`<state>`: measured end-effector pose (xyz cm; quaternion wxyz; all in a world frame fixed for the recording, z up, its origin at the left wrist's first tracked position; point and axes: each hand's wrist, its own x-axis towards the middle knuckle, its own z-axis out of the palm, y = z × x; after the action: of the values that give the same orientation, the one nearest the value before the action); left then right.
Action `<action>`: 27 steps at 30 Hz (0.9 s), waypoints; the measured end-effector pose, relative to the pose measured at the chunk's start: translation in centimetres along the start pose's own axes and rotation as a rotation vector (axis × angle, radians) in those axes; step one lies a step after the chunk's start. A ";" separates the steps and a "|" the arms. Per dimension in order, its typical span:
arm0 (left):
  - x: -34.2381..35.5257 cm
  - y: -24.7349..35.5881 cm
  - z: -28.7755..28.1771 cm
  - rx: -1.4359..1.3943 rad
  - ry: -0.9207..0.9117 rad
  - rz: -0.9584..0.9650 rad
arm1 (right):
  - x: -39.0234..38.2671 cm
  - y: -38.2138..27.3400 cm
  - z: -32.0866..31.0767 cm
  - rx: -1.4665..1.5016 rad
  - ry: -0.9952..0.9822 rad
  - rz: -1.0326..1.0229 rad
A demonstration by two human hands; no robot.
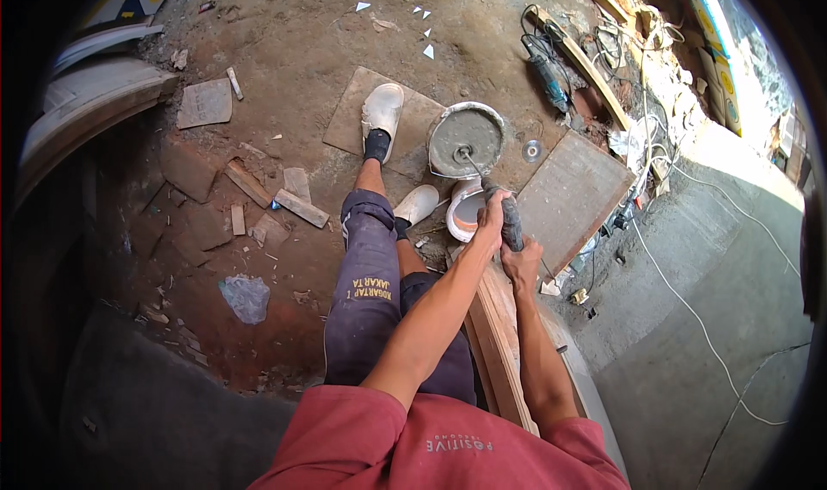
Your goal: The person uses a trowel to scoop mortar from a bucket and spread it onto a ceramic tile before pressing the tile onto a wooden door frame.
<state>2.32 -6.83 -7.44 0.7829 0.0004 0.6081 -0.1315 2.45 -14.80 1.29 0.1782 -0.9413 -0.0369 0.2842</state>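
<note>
Both my hands grip a dark, dust-caked power mixer (506, 223) at the lower centre-right. My left hand (493, 214) is closed round its upper part, and my right hand (522, 261) holds the rear end just below. The mixer's metal shaft (474, 166) runs up into a bucket of wet grey mix (466, 130), its paddle hidden in the mix. A second white bucket (456, 226) with some orange inside stands just below the first, beside my left hand.
My feet rest near a square board (349, 115). A corded blue power tool (547, 80) lies by a timber strip (594, 77). A large board (577, 201), trailing cables, stacked wooden planks (487, 318), rubble (185, 197) and a plastic bag (243, 297) surround me, with curved pieces (103, 102) at left.
</note>
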 end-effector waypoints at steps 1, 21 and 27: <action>-0.2 0.2 0.0 -0.007 0.016 -0.006 | 0.0 -0.2 0.0 -0.003 -0.001 -0.003; -4.3 2.9 -0.2 0.079 -0.037 0.081 | -1.0 -2.5 0.6 0.025 -0.021 0.042; -2.7 3.4 -0.5 0.065 -0.025 0.100 | -0.6 -2.5 1.2 0.017 -0.015 0.057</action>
<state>1.96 -2.91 -5.57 0.7957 0.0548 0.5928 -0.1118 1.42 -12.17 1.58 0.1779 -0.9382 -0.0091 0.2966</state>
